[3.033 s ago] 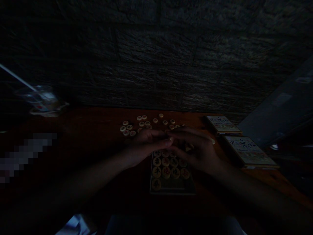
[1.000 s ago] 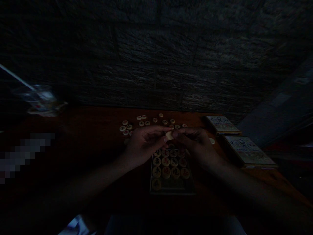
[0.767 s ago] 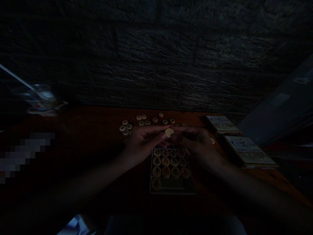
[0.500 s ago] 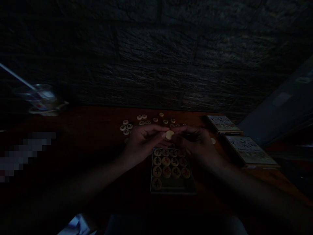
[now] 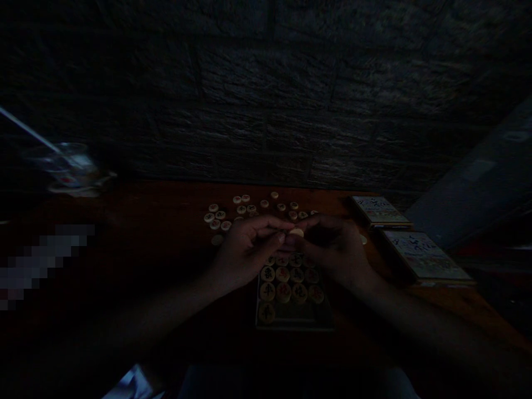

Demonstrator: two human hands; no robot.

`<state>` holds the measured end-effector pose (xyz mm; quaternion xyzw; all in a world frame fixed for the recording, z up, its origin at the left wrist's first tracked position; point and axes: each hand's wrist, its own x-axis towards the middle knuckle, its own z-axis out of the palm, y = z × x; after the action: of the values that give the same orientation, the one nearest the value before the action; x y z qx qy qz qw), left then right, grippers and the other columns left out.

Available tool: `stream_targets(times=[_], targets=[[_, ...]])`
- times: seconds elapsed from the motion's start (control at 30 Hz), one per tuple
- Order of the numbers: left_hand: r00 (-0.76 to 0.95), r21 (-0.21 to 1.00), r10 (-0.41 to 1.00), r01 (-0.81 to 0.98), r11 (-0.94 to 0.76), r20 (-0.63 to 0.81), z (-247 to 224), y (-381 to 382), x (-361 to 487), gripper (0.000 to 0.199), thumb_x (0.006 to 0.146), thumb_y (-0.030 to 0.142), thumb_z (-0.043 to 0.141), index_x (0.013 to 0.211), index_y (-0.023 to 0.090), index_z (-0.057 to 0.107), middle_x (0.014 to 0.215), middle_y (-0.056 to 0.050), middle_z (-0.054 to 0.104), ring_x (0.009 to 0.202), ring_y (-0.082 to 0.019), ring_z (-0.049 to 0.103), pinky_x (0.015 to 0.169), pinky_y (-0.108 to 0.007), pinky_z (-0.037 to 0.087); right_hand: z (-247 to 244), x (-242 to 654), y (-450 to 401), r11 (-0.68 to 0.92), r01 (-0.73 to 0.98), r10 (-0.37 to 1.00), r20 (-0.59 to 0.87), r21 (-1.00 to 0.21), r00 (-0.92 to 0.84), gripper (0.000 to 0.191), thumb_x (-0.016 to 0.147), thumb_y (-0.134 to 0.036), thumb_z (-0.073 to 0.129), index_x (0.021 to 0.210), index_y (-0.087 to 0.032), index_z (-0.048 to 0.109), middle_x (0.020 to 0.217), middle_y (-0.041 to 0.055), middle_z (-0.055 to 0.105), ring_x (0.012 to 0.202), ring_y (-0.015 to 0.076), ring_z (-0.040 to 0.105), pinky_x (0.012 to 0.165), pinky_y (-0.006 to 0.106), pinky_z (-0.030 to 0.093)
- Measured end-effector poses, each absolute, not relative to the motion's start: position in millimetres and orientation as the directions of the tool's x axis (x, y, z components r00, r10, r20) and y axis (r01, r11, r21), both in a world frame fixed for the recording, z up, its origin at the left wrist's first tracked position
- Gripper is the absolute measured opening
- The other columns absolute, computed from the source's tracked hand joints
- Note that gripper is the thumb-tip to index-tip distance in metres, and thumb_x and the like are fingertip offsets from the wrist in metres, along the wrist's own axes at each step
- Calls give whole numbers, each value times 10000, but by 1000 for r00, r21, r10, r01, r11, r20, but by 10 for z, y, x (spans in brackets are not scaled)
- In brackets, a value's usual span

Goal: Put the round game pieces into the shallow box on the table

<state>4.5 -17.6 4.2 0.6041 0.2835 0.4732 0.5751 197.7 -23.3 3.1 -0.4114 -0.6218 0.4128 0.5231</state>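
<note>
A pale round xiangqi piece [image 5: 296, 233] is pinched between the fingertips of both hands, its marking not visible. My left hand [image 5: 253, 244] closes on it from the left with thumb and forefinger. From the other side my right hand [image 5: 332, 244] has its thumb and forefinger curled against the same piece. Under the hands lies a shallow tray [image 5: 295, 328] with rows of xiangqi pieces [image 5: 283, 292] marked in red and black characters; its far end is partly hidden by my fingers. Beyond it, several loose pieces [image 5: 220, 215] are scattered on the table.
Two flat boxes with printed lids, a nearer box [image 5: 426, 255] and a farther box [image 5: 380, 210], lie at the right of the wooden table [image 5: 166, 205]. A clear cup [image 5: 75, 166] with a straw stands at the left. A stone-block wall [image 5: 266, 111] rises behind.
Both hands have turned the piece, so its flat face now shows only in part. It has shifted slightly right and nearer; more loose pieces show behind my hands.
</note>
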Motion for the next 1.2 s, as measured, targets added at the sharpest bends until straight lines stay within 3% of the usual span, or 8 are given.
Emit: stream_targets(times=[0.2, 0.37, 0.63, 0.9, 1.2], targets=[[418, 930, 831, -147, -337, 367, -1, -156, 45, 244, 864, 170, 788, 1102, 176, 730, 1049, -56, 823, 954, -175, 796, 873, -269, 644, 52, 1944, -224, 224, -78, 966, 232, -971, -113, 155, 723, -316, 922, 792, -222, 820, 757, 15, 779, 657, 129, 689, 638, 235, 544], [359, 943, 872, -114, -314, 333, -6, -131, 46, 236, 874, 231, 799, 1094, 169, 739, 1005, -65, 825, 915, -183, 800, 832, -267, 643, 88, 1950, -222, 101, -104, 983, 115, -989, -140, 147, 766, -358, 881, 832, -232, 847, 633, -16, 691, 521, 90, 581, 473, 190, 446], [321, 960, 907, -155, -235, 274, 26, -157, 37, 230, 871, 244, 806, 1080, 179, 733, 948, -49, 823, 854, -177, 802, 820, -270, 657, 124, 1976, -219, -40, -217, 982, 1, -975, -187, 243, 707, -396, 911, 881, -235, 858, 644, -9, 680, 525, 89, 563, 460, 182, 435], [322, 971, 923, -181, -158, 211, 68, -137, 35, 285, 841, 303, 832, 1070, 169, 729, 953, -72, 827, 809, -215, 809, 772, -317, 687, 125, 1982, -218, -36, -222, 978, 12, -974, -209, 285, 677, -405, 926, 922, -275, 860, 635, -17, 687, 487, 82, 534, 446, 198, 432], [317, 966, 925, -214, -144, 208, 53, -117, 41, 311, 850, 305, 827, 1114, 153, 766, 1015, -87, 829, 800, -204, 811, 751, -297, 692, 52, 2004, -211, 99, -163, 977, 127, -982, -170, 341, 739, -320, 908, 1065, -272, 823, 895, 23, 784, 576, 97, 614, 473, 204, 466]])
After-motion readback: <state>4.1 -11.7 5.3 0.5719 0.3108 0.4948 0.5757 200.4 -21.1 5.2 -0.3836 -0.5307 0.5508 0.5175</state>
